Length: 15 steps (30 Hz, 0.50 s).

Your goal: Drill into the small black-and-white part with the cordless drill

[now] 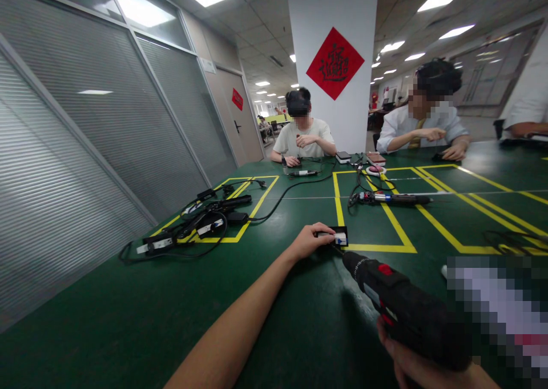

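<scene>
A small black case [341, 229] with a white part in it lies on the green table, left of the centre yellow frame's lower corner. My left hand [311, 241] grips the case's left side, fingers bent over it. From the lower right, my right hand [422, 361] is wrapped round the handle of a black and red power drill [398, 297]. The drill points up and left, and its thin bit reaches the near edge of the case beside my left fingertips. Whether the bit touches the case is too small to tell.
Black devices with cables [209, 220] lie at the left on the green table [128, 315]. A screwdriver-like tool [394, 199] lies beyond the case. Two people sit across the table, near phones and cables; another sits far right.
</scene>
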{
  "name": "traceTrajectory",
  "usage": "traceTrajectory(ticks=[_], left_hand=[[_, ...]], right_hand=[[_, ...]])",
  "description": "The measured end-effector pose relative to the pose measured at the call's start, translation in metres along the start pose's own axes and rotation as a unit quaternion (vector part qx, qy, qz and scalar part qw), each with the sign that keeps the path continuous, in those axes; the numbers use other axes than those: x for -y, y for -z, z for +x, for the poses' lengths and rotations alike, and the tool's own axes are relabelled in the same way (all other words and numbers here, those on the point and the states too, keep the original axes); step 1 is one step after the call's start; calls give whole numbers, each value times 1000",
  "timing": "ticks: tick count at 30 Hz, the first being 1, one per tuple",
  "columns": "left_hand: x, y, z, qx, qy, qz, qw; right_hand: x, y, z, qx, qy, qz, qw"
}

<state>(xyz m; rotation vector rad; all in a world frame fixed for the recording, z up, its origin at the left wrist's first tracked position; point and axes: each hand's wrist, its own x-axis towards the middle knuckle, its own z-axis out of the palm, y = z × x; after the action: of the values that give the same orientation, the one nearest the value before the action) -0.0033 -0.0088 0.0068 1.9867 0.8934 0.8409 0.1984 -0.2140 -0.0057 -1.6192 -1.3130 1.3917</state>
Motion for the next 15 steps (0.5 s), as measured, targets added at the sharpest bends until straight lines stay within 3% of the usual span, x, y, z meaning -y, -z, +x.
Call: traceTrajectory(ticks=[8, 15], left_hand=[[-1, 0, -1, -5, 11, 4, 1000], [1, 0, -1, -4, 1, 4, 1000]], right_hand=[[34, -1, -18, -23, 13, 21, 999], [28, -2, -15, -25, 15, -10, 1000]])
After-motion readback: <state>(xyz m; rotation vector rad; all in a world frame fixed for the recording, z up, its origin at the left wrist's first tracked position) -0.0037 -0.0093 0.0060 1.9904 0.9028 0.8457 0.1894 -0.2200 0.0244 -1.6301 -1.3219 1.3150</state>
